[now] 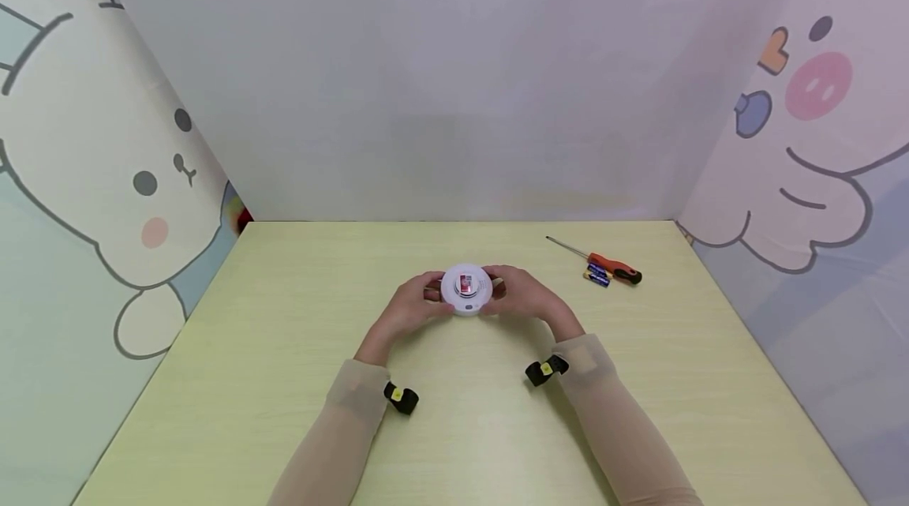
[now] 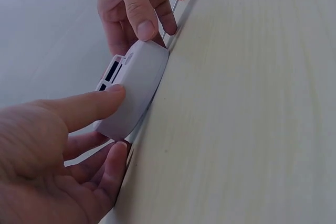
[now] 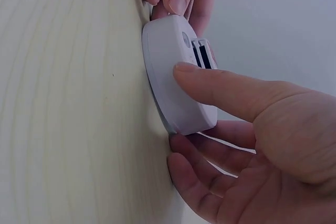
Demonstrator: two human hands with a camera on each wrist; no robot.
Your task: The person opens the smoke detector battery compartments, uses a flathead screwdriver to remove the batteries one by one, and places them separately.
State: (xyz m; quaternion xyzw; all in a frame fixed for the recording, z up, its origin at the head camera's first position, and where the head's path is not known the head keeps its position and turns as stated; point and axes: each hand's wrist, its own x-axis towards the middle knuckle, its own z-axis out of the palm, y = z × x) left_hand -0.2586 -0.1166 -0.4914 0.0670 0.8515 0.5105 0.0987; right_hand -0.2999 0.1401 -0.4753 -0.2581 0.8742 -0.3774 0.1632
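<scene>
A round white smoke detector [image 1: 466, 302] sits at the middle of the table, its vented raised centre and red-and-white label facing up. From the left side my left hand [image 1: 413, 302] grips it, thumb on the near side wall and fingers curled behind. My right hand [image 1: 524, 293] holds the opposite side in the same way. In the left wrist view the left thumb [image 2: 97, 107] presses the white side wall below the dark vent slots. The right wrist view has the right thumb [image 3: 220, 87] along the wall, with fingertips at the lower edge by the tabletop.
To the right lies a screwdriver [image 1: 604, 263] with an orange and black handle, its shaft pointing to the back left. Blue and yellow batteries [image 1: 596, 279] lie against its handle. A pale wall [image 1: 454, 95] rises behind the wooden table [image 1: 284, 269].
</scene>
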